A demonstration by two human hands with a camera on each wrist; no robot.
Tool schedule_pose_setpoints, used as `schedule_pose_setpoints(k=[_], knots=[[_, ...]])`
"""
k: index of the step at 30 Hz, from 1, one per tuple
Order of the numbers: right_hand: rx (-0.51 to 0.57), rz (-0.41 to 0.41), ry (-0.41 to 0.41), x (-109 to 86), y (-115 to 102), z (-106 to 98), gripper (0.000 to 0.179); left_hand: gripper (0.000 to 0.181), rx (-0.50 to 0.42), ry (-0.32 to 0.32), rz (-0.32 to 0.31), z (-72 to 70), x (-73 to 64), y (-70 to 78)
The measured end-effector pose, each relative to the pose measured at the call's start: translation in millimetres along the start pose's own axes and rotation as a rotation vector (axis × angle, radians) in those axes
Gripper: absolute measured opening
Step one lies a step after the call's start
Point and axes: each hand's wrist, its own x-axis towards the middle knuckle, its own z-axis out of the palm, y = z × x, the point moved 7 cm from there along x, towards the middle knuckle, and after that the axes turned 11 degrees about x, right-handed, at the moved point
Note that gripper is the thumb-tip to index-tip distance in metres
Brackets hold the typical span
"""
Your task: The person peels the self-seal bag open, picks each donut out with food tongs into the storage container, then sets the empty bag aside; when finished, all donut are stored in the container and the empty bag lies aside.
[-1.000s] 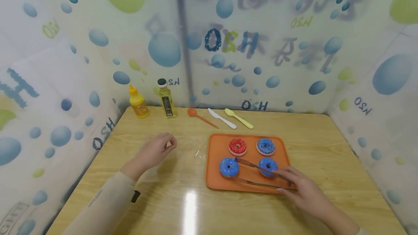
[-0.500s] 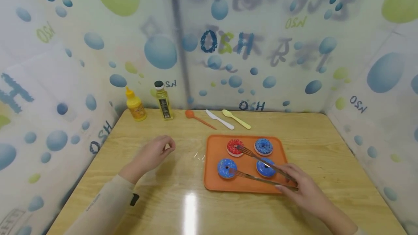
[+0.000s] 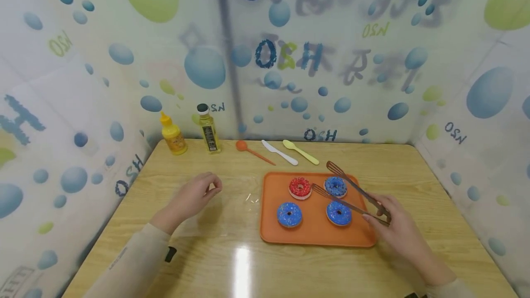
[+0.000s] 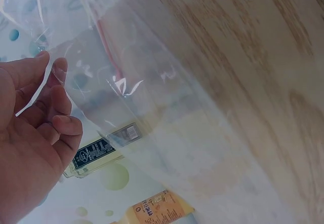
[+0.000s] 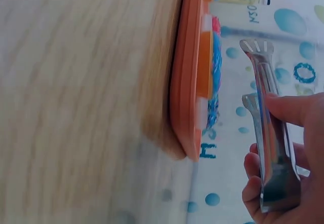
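Observation:
My left hand (image 3: pixel 191 200) pinches the edge of a clear plastic bag (image 4: pixel 152 143) between thumb and fingers, left of the tray. My right hand (image 3: pixel 399 230) grips metal tongs (image 5: pixel 273 127), their arms spread apart over the orange tray (image 3: pixel 312 231). In the head view the tong tips lie either side of the back right blue donut (image 3: pixel 334 181), overlapping it. Left of that one sits a red sprinkled donut (image 3: pixel 293 190). Two blue donuts rest in front, the left one (image 3: pixel 283 219) and the right one (image 3: pixel 345 218).
At the back left stand a yellow squeeze bottle (image 3: pixel 175 141) and a glass bottle (image 3: pixel 210 137) with a black cap. An orange spoon (image 3: pixel 258 154), a white knife (image 3: pixel 281 153) and a yellow spoon (image 3: pixel 304 153) lie behind the tray. Patterned walls (image 3: pixel 348 118) enclose the table.
My right hand has swung the tongs right and back, from over the front left blue and red donuts to the back right blue donut. My left hand keeps its place.

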Motion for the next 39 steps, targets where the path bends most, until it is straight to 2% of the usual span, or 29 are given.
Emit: schedule_pose_setpoints(k=[7,15,28,33,39], knots=[[-0.073,0.077,0.090,4.3,29.5,-25.6,0.051,0.006,0.006,0.002,-0.005,0.0,-1.0,-2.2],[-0.156,0.167,0.108,2.7,53.4,-49.3,0.055,0.005,0.008,-0.009,-0.002,0.2,-0.9,-2.8],[-0.178,0.307,0.098,-4.6,77.5,-64.5,0.064,0.007,0.015,-0.003,0.015,1.4,0.2,-2.7],[-0.191,0.370,0.089,-7.3,85.8,-68.1,0.067,0.007,0.017,-0.015,0.015,3.0,0.5,-3.4],[-0.206,0.404,0.073,-10.3,93.2,-70.2,0.067,0.009,0.017,-0.039,0.033,6.7,4.6,-6.2]])
